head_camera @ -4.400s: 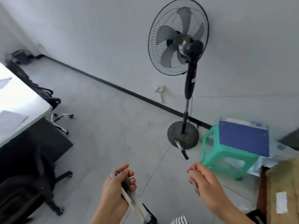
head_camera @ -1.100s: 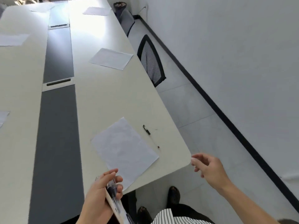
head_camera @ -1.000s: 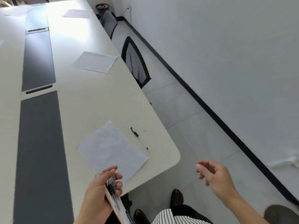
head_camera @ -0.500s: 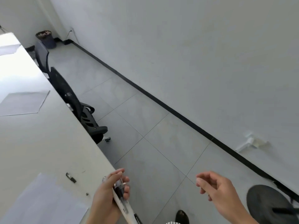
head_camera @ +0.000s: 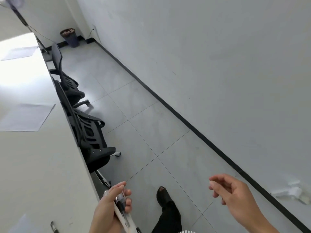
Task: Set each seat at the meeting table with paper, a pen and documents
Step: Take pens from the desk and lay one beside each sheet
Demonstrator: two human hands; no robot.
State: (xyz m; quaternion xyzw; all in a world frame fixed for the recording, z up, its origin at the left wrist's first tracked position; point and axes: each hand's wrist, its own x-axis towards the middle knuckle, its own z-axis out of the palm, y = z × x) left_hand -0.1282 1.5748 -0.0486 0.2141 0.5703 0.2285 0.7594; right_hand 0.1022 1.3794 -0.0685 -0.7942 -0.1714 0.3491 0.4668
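Pens (head_camera: pixel 121 201) gripped in my left hand (head_camera: pixel 107 211), right hand (head_camera: pixel 234 194) slack, empty; sheets (head_camera: pixel 27 117) along the table (head_camera: pixel 42 165) lack pens and documents, I judge.

Soft, even daylight is seen. Hard glare is thrown on the desk (head_camera: pixel 21 78) far ahead of the left grip (head_camera: pixel 107 211); lines are bent at the edges, detail slightly smeared.

1. A bundle of pens (head_camera: pixel 120 202) is gripped in the left hand (head_camera: pixel 109 211) beside the table (head_camera: pixel 42 165) edge.
2. The right hand (head_camera: pixel 235 195) is held over the floor (head_camera: pixel 151 135), fingers loosely curled.
3. A near sheet (head_camera: pixel 27 117) and a far sheet (head_camera: pixel 18 52) of paper are laid on the table; black chairs (head_camera: pixel 90 137) are tucked against it.
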